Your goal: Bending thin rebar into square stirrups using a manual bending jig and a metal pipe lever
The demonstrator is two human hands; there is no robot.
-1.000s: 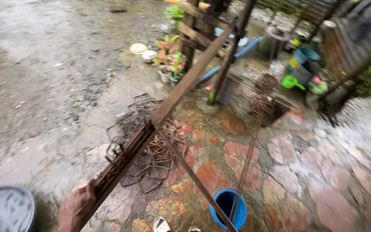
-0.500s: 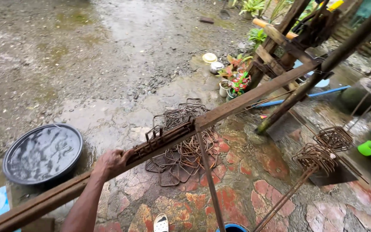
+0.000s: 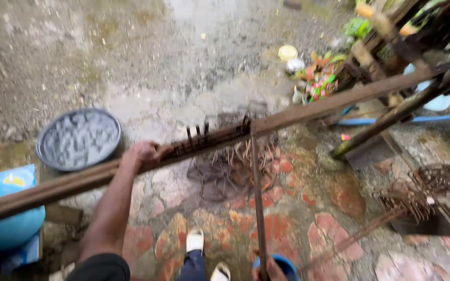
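Rust-brown steel fills the near view: at the bottom edge the person's right hand (image 3: 273, 270) is only partly in frame, wrapped around the lower end of a thin rusty rod (image 3: 259, 203) that rises straight up to meet the long beam; just beside that hand sits the rim of a blue bucket (image 3: 287, 264), and a white-soled sandal (image 3: 195, 240) shows to its left. Farther up, the left hand (image 3: 140, 154) is closed over the top of the rusty flat beam (image 3: 308, 109), which crosses the scene from near left to far right. Short bent rebar stirrups (image 3: 196, 136) stand on the beam just right of that hand, and a heap of the same bent pieces (image 3: 233, 169) lies on the red-patched paving beneath. Compared with half a second ago, the view has swung left, so the round grey basin (image 3: 78, 138) sits more fully in sight beyond the beam and a blue container (image 3: 6, 229) has come in at the near left. Potted plants (image 3: 321, 83) stand far right.
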